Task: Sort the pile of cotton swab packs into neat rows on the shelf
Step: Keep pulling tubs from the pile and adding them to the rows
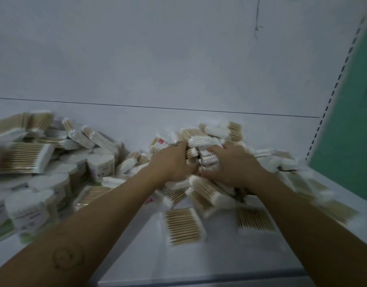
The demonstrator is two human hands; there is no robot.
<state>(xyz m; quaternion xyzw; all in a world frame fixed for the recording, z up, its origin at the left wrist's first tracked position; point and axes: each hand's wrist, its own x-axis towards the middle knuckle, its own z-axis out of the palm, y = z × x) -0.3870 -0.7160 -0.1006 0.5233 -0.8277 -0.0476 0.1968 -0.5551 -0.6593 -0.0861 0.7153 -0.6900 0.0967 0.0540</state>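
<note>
Although motion blur softens the edges of the frame, the main facts are legible. The cotton swab packs (201,139) lie in a loose heap across the white shelf (137,125), facing every direction, with no row formed anywhere in view.

Both arms reach into the middle of the heap. The left hand (174,162) and the right hand (232,164) sit close together, thumbs nearly touching, fingers curled down and forward over a clutch of packs. Each appears to be grasping several at once; the fingertips are buried among the wrappers, so the count held cannot be told. The paired grip seems meant to gather a bundle rather than pick single items.

A second mound (23,156), including white-topped boxed packs, occupies the left side of the shelf. Two flat packs, one (183,226) near the front edge and another (255,221) to its right, lie apart from the heap.

Assessment: sorting is at an early stage. The slippery wrappers and mixed orientation suggest a bundle could shed packs if lifted. Bare shelf towards the back panel (157,59) offers room for rows.
</note>
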